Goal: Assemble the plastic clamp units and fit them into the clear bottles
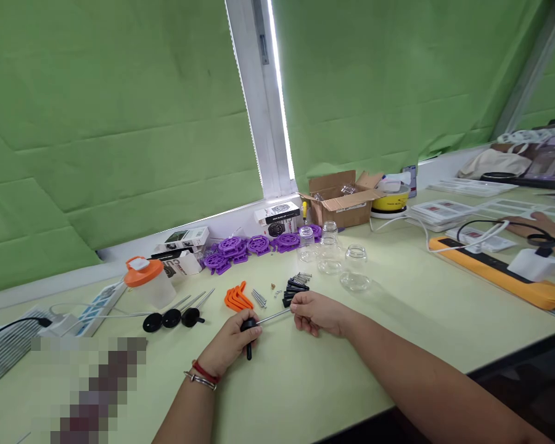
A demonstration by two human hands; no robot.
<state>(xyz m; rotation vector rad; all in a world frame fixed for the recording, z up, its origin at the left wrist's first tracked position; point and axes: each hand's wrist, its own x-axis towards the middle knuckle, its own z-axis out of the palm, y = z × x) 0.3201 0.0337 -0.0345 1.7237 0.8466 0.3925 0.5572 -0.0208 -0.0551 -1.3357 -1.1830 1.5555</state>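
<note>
My left hand (235, 343) is closed around a black round cap (248, 325) that has a short black arm pointing down. A thin metal rod (274, 316) runs out of this cap to the right. At the rod's far end the fingers of my right hand (318, 313) are pinched together; whether they also hold a small part is hidden. Just beyond the right hand lie black handle-like pieces (296, 288) and springs (302, 277). Bent orange plastic pieces (238, 297) and several screws (259, 298) lie beyond the left hand. Similar black caps with rods (171, 317) rest farther left.
Purple plastic frames (259, 245) line the back, near printed boxes (277, 216) and an open cardboard box (342, 200). Several clear jars (356, 268) stand right of centre. An orange-lidded cup (150, 283) is at left. A yellow power strip (494, 271) and another person's hand (536, 231) are at right.
</note>
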